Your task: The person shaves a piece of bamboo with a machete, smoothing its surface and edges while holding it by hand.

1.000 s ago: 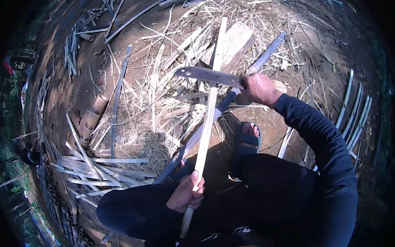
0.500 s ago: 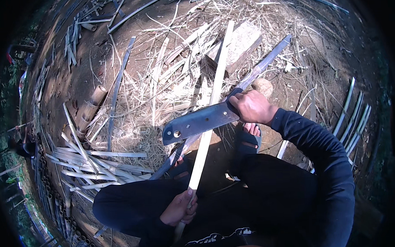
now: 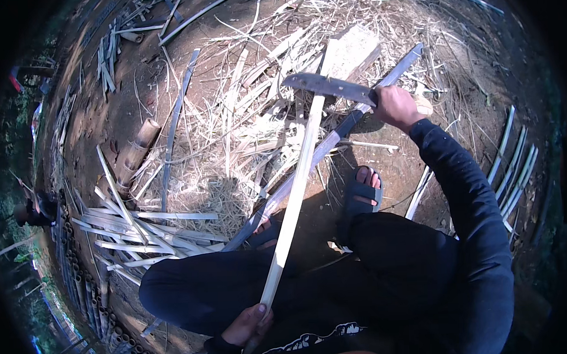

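My left hand [image 3: 246, 325] grips the near end of a long pale bamboo strip [image 3: 299, 176] that runs up and away over my knees. My right hand [image 3: 395, 105] holds the handle of a broad machete [image 3: 327, 86], whose blade lies across the strip near its far end. A darker, longer bamboo slat [image 3: 332, 141] crosses under the pale strip from lower left to upper right. Past the far end of the strip sits a flat wooden block [image 3: 354, 50].
Dry shavings and thin splints [image 3: 256, 115] cover the dirt in front. A pile of split strips [image 3: 135, 226] lies at left beside a short bamboo section [image 3: 137, 149]. More slats [image 3: 514, 163] lie at right. My sandalled foot [image 3: 361, 190] rests on the ground.
The machete has moved back up along the strip, from near its middle to the far end, and my right hand has risen with it. My left hand keeps hold of the near end.
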`<move>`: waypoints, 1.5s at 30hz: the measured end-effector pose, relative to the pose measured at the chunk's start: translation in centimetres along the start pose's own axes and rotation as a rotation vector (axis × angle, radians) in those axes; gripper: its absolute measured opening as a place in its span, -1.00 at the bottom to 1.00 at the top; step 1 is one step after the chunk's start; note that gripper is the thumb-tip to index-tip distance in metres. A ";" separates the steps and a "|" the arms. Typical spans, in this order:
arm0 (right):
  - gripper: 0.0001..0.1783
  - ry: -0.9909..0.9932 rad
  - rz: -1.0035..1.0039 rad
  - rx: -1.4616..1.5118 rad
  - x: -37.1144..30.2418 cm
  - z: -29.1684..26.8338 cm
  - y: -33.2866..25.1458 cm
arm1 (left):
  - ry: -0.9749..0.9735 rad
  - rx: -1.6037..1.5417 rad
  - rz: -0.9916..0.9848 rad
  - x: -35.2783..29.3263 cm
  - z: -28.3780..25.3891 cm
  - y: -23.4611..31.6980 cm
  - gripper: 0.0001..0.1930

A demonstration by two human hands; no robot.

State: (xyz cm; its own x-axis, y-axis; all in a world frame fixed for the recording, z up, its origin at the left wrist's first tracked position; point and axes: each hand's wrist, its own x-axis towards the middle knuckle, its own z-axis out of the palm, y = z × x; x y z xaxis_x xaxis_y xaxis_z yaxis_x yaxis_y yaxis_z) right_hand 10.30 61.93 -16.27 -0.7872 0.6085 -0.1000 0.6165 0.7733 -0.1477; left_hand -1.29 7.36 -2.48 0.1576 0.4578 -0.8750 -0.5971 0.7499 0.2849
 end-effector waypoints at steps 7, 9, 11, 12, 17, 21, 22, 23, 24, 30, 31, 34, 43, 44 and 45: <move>-0.76 0.041 -0.268 0.046 -3.0 1.5 -3.0 | -0.057 -0.062 0.007 -0.3 -0.4 -1.9 -0.50; -0.74 0.076 -0.326 -0.058 -1.9 2.4 -1.1 | -0.001 -0.027 -0.067 -1.6 -0.7 -3.4 -0.48; -0.74 0.042 0.073 -0.056 1.1 1.5 2.1 | 0.053 0.102 -0.068 -3.2 -1.1 -3.6 -0.47; -0.69 0.081 0.063 -0.048 1.8 0.5 2.9 | 0.070 0.102 -0.007 -3.2 0.5 -1.5 -0.47; -0.75 0.059 -0.148 0.048 -1.3 2.0 -1.0 | 0.044 0.143 0.009 -1.4 -0.6 -1.8 -0.49; -0.82 0.077 -0.291 -0.073 1.0 2.1 0.8 | 0.061 0.068 -0.024 -1.9 0.0 -2.7 -0.49; -0.79 0.076 -0.052 -0.041 2.5 1.2 2.4 | 0.069 0.093 -0.021 -2.0 0.5 -2.5 -0.49; -0.72 0.111 0.209 0.032 4.1 0.8 4.3 | 0.078 0.126 -0.011 -1.8 0.9 -2.1 -0.48; -0.70 0.135 0.208 0.043 4.4 0.8 5.7 | 0.073 0.146 0.021 -1.0 1.2 -2.1 -0.48; -0.80 0.093 -0.107 0.054 1.5 2.3 1.3 | 0.056 0.160 0.122 1.0 1.0 -2.7 -0.46; -0.80 0.065 -0.168 0.035 0.8 2.5 1.2 | 0.050 0.143 0.092 0.6 0.6 -2.9 -0.46; -0.69 0.104 0.128 -0.025 4.4 0.8 6.9 | 0.040 0.112 0.052 0.4 1.3 -2.1 -0.46; -0.76 0.126 0.012 0.103 -0.7 3.0 2.7 | -0.020 0.026 0.046 2.0 0.6 -1.7 -0.46; -0.81 0.131 -0.051 0.083 0.5 3.7 4.3 | -0.006 0.036 0.036 1.7 0.5 -1.7 -0.46; -0.83 0.151 -0.057 0.025 1.8 3.8 5.6 | 0.008 0.044 0.016 0.7 0.5 -1.9 -0.46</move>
State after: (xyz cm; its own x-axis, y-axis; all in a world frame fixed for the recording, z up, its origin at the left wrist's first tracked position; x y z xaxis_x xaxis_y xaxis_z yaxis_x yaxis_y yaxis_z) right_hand 12.30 66.64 -20.97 -0.8092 0.5847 0.0580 0.5686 0.8041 -0.1738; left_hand 0.42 6.50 -3.46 0.1418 0.4657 -0.8735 -0.5639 0.7632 0.3154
